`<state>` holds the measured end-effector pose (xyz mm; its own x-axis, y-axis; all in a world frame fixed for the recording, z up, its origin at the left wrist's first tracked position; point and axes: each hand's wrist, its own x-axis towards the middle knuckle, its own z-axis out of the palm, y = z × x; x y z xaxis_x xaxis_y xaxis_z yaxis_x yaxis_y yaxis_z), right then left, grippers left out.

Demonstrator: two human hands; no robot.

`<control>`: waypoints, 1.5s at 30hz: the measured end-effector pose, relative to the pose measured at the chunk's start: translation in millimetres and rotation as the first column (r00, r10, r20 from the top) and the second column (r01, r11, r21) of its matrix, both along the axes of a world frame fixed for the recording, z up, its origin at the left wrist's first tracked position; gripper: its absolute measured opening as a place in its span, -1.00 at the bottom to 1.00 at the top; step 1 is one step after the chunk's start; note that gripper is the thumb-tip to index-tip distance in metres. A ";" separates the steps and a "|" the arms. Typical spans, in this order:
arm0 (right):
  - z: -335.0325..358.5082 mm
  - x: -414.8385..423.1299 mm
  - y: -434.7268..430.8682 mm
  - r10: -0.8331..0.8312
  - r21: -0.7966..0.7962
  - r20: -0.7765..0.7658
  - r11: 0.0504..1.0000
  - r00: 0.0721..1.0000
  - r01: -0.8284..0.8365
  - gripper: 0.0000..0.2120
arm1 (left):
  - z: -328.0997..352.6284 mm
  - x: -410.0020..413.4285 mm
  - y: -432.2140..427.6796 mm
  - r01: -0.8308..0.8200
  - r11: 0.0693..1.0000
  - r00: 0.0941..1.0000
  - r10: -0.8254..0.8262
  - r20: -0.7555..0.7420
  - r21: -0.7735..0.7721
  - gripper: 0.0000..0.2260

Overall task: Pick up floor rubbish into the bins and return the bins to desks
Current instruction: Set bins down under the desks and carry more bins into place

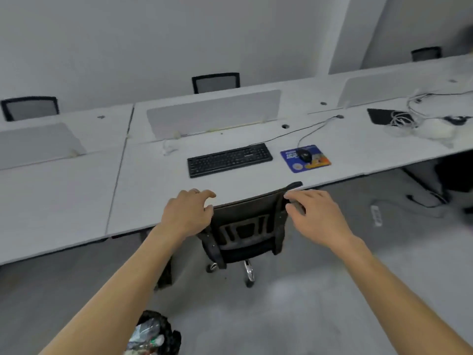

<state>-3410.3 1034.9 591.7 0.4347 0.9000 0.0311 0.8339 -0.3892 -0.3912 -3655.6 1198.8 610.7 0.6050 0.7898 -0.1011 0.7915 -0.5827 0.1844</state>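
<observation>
**Shifting the chair [245, 226] to park the bin [175, 338]**

At 12 o'clock the right hand [317, 213] curls its fingers [297, 196] round the chair's edge; the left hand [184, 216] is half-curled, grip unclear. The full bin sits on the floor [307, 303] at 6 o'clock. Next, probably pull the chair from the tabletop [153, 190]

The bin [160, 331] was cut off by the bottom edge and partly hidden behind the left forearm; its contents (pale wrappers, perhaps) were too blurred to name. The left hand [185, 213] covered the top-left corner of the chair [245, 226], whose seat was mostly hidden behind its backrest. Blur hid whether the right hand [314, 213] gripped the other corner. The mouse pad [316, 160] print was too small to read. A dark shape [467, 39] at the right edge was smeared and cut off.
</observation>
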 end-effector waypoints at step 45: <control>-58.5 937.7 -572.3 -0.961 -0.120 -0.086 0.273 0.264 0.955 -0.62 | -59.2 1273.8 -451.2 0.937 0.312 0.319 -0.948 0.018 -0.157 -0.63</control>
